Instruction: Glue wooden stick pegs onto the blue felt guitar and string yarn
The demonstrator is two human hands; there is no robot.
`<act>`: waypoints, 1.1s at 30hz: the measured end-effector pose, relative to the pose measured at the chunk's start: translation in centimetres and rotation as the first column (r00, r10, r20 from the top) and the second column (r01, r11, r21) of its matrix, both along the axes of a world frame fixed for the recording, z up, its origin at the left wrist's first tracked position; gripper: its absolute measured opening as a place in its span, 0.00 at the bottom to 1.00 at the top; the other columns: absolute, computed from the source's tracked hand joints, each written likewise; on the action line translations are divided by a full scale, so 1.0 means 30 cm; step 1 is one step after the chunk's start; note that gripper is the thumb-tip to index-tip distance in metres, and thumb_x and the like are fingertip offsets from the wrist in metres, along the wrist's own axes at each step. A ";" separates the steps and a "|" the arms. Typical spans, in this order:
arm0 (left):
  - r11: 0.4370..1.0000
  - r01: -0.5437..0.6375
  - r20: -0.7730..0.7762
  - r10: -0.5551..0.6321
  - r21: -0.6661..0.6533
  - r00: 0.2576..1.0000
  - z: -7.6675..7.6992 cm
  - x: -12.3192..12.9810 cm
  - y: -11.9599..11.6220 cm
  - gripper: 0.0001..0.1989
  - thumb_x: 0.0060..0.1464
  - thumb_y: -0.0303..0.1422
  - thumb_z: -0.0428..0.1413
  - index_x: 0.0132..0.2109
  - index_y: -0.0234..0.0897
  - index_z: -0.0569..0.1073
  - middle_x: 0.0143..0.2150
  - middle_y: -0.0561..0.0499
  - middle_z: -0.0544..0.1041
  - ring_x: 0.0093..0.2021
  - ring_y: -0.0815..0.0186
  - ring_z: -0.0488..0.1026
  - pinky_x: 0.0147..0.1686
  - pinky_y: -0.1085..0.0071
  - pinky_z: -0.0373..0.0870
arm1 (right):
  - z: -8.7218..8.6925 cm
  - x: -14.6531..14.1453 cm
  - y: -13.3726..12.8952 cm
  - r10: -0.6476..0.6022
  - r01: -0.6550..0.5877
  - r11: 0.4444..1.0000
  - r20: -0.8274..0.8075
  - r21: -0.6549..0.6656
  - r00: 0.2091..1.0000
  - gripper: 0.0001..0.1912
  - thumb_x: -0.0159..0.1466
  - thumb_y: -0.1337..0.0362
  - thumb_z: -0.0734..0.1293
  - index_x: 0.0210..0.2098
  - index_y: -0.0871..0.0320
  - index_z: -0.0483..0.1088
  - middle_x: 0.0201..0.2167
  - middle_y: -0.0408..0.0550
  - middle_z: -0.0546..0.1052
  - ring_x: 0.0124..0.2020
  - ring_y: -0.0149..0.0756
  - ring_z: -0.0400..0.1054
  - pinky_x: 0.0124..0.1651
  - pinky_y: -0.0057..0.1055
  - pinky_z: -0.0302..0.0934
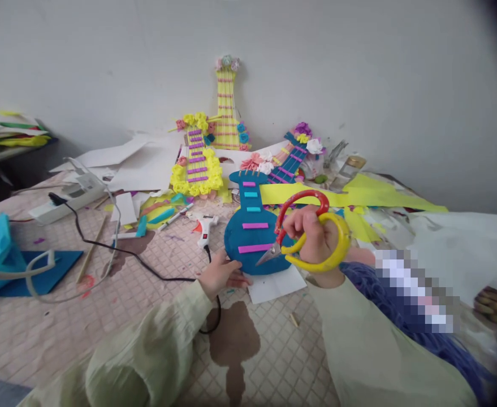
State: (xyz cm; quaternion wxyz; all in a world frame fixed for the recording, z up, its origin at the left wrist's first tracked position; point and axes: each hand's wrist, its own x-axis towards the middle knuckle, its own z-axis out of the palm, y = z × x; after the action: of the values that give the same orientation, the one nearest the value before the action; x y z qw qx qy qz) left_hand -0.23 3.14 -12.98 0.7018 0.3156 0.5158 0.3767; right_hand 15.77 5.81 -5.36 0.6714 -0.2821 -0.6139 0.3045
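Note:
A blue cardboard guitar [252, 233] with purple and light blue strips across its body and neck is in front of me, and small pegs stick up along its head. My left hand [223, 276] is at its lower left edge, thumb over the rim and shaded fingers below it. Red-and-yellow-handled scissors [337, 257] are in my right hand [316, 240], fingers through the loops. Their blade tips point left, over the lowest purple strip; whether they touch it I cannot tell. White paper [277, 285] shows under the guitar's lower edge.
A white glue gun [206, 230] lies left of the guitar, its black cord looping by my left wrist. Decorated yellow guitars [227, 104] lean at the back. Farther left is a power strip [57, 206]; blue yarn [384, 305] lies at right.

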 end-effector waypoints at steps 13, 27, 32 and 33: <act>0.998 0.056 -0.102 -0.052 0.038 0.993 -0.004 0.008 -0.005 0.13 0.49 0.28 0.52 0.42 0.39 0.60 0.21 0.55 0.73 0.15 0.68 0.70 0.14 0.76 0.65 | -0.035 -0.009 0.009 -0.001 0.004 0.999 0.088 -0.038 0.996 0.19 0.60 0.54 0.58 0.17 0.55 0.56 0.14 0.38 0.61 0.17 0.27 0.56 0.21 0.28 0.53; 0.996 0.088 -0.171 -0.083 0.024 0.982 -0.015 0.009 0.002 0.06 0.52 0.28 0.49 0.38 0.38 0.58 0.15 0.59 0.68 0.13 0.67 0.69 0.13 0.76 0.64 | -0.046 -0.013 0.014 -0.012 0.014 1.000 0.111 -0.010 0.994 0.18 0.61 0.53 0.57 0.19 0.55 0.58 0.14 0.37 0.61 0.16 0.27 0.57 0.21 0.29 0.54; 0.992 0.116 -0.181 -0.106 0.049 0.978 -0.025 0.001 0.006 0.07 0.51 0.28 0.50 0.36 0.38 0.57 0.16 0.57 0.70 0.11 0.70 0.66 0.09 0.81 0.56 | -0.062 -0.014 0.019 -0.014 0.016 1.000 0.116 -0.011 0.993 0.18 0.60 0.53 0.57 0.18 0.55 0.60 0.14 0.38 0.61 0.17 0.28 0.58 0.21 0.29 0.55; 0.991 0.122 -0.182 -0.110 0.052 0.977 -0.025 0.000 0.005 0.07 0.52 0.27 0.50 0.37 0.39 0.57 0.16 0.57 0.70 0.11 0.71 0.66 0.08 0.81 0.55 | -0.065 -0.013 0.020 -0.007 0.008 1.000 0.118 -0.013 0.993 0.18 0.61 0.53 0.57 0.18 0.55 0.60 0.14 0.38 0.61 0.17 0.28 0.57 0.21 0.29 0.56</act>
State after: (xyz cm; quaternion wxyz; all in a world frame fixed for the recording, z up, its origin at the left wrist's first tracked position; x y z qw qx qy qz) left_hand -0.23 3.30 -13.73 0.6630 0.3997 0.5453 0.3214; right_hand 15.38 6.41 -7.30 0.6333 -0.3063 -0.6494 0.2888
